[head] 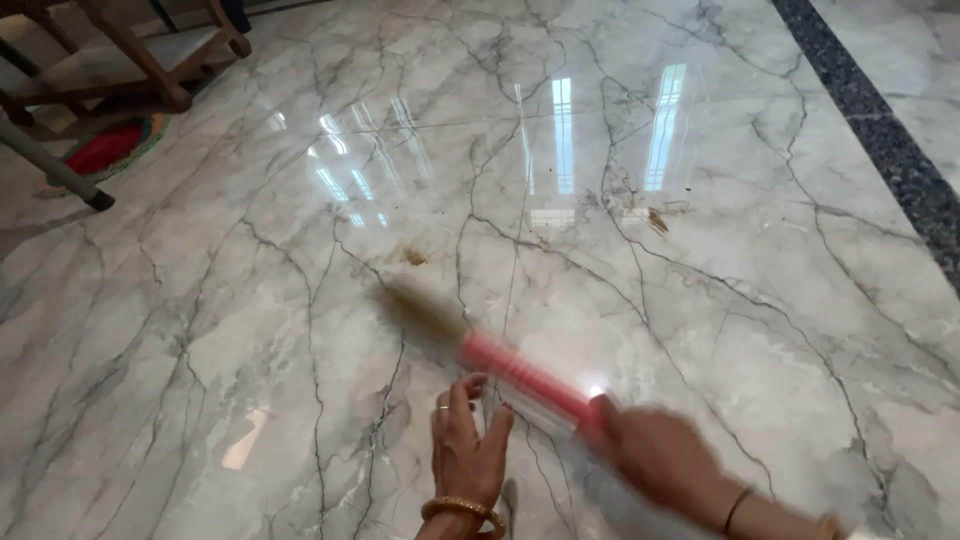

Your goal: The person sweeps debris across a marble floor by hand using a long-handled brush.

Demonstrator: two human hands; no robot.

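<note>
Right hand (665, 455) grips broom (525, 380) by red handle, blurred | left hand (467, 445) spread wide, empty, near handle | broom looks light, stiff handle, soft bristles; hold handle end | dirt (415, 257) far on floor (200, 330)

Looks like a home: glossy veined marble floor (560, 200) mirroring windows, wooden furniture legs (150, 60) and a small red mat (105, 148) at upper left

We see the right hand (655, 455) smeared by motion, fingers unreadable. The red-handled broom (520, 380) it grips is blurred too, its bristle end a brown streak. Left hand (465, 450) is cut at the wrist by the bottom edge. Wooden furniture (130, 50) and the red mat (105, 148) are cropped top left.
</note>
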